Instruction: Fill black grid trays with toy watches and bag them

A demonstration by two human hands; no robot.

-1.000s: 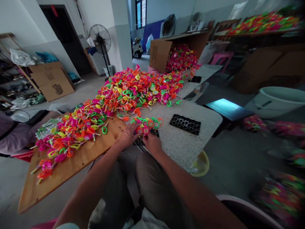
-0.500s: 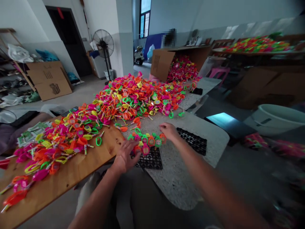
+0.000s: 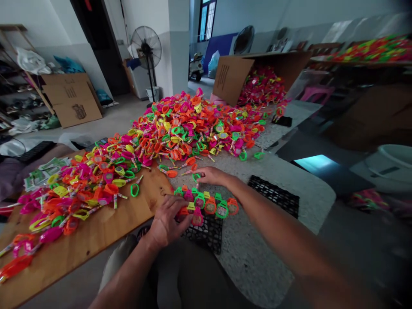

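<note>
Rows of bright toy watches [image 3: 210, 206] stand on a black openwork tray [image 3: 209, 238] at the near edge of the stone table. At the left end of these rows my left hand [image 3: 169, 219] is closed, thumb and fingers on either side of an orange toy watch [image 3: 183, 211]. Behind the rows, my right hand [image 3: 210, 176] pinches a green toy watch [image 3: 196, 176] between its fingertips. A few loose orange toy watches [image 3: 172, 173] lie just beyond it. Much of the tray is hidden by the watches and my left hand.
A large heap of toy watches [image 3: 180, 128] covers the table's far side and spills onto the wooden board [image 3: 135, 214] at left. Another black tray [image 3: 273, 195] lies at right. Behind stands an open carton [image 3: 230, 79] with more watches. A bucket [image 3: 392, 167] is at far right.
My right hand has moved left, from beyond the right end of the rows to behind them, and now holds a green toy watch. My left hand stays at the rows. The view has shifted slightly.
</note>
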